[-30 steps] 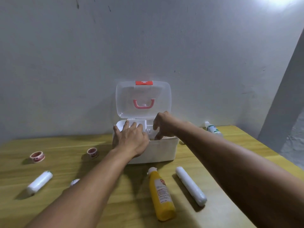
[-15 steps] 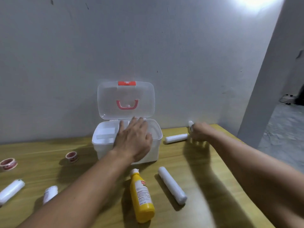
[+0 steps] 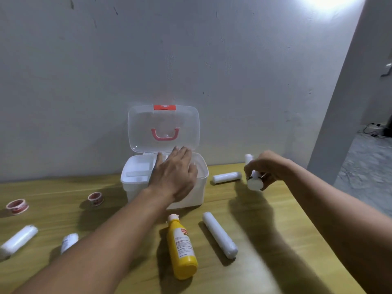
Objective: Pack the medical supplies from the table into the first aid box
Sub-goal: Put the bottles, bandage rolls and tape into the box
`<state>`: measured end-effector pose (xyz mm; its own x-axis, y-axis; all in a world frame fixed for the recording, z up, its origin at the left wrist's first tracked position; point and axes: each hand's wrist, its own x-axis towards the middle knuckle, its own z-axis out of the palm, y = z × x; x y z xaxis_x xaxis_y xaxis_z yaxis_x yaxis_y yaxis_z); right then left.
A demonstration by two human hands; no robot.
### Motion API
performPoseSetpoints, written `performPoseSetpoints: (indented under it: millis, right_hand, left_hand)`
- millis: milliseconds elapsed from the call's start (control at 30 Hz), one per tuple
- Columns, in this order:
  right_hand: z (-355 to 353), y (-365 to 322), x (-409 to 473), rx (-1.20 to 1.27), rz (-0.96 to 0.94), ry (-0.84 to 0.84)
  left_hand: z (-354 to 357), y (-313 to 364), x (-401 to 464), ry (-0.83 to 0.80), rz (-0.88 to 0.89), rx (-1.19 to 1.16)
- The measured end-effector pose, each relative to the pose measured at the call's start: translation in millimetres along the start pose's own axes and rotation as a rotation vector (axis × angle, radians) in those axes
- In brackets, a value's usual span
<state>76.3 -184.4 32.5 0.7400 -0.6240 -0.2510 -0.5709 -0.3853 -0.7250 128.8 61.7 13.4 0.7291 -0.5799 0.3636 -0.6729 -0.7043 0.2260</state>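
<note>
The white first aid box (image 3: 137, 179) stands open at the back of the wooden table (image 3: 265, 240), its clear lid (image 3: 144, 128) upright against the wall. My left hand (image 3: 174, 177) lies flat over the box's front rim, fingers spread, holding nothing. My right hand (image 3: 267, 168) is shut on a small white bottle (image 3: 254, 183), lifted off the table to the right of the box. A yellow bottle (image 3: 182, 247) and a white roll (image 3: 219, 234) lie in front of the box. Another white roll (image 3: 227, 177) lies beside the box.
Left of the box lie two red-and-white tape rolls (image 3: 95, 198) (image 3: 17, 206), a white roll (image 3: 18, 240) and a small white bottle (image 3: 69, 241). The grey wall stands just behind the box. The table's right edge runs diagonally, with floor beyond.
My right hand left the box, reached right to the white bottle at the table's back, closed on it and lifted it. My left hand stayed on the box.
</note>
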Motion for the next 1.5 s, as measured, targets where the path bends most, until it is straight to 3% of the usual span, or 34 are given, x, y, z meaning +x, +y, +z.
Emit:
performPoseSetpoints:
  millis: [233, 400, 600, 1067, 1167, 1267, 1367, 1500]
  right_hand:
    - [13, -57, -58, 0.240, -0.502, -0.082]
    - [54, -86, -74, 0.082, -0.701, -0.058]
    - [98, -87, -71, -0.082, -0.809, -0.036]
    - [109, -76, -67, -0.151, -0.793, -0.095]
    - [92, -67, -72, -0.133, -0.804, 0.121]
    - [78, -48, -86, -0.326, -0.747, 0.268]
    - [85, -28, -116, -0.512, -0.649, 0.093]
    - [105, -13, -151, -0.469, -0.613, -0.104]
  left_hand:
    - [-24, -59, -8, -0.001, -0.215, 0.027]
    - [-11, -83, -12, -0.103, -0.288, 0.061]
    - [-5, -86, -10, -0.086, -0.292, 0.050]
    - [-4, -83, -15, -0.046, -0.271, 0.136]
    - [-7, -76, -21, 0.063, -0.207, 0.148]
    - [-8, -64, -27, 0.144, -0.132, 0.111]
    - [-3, -53, -28, 0.125, -0.084, 0.080]
    - [4, -48, -28, -0.019, -0.119, 0.097]
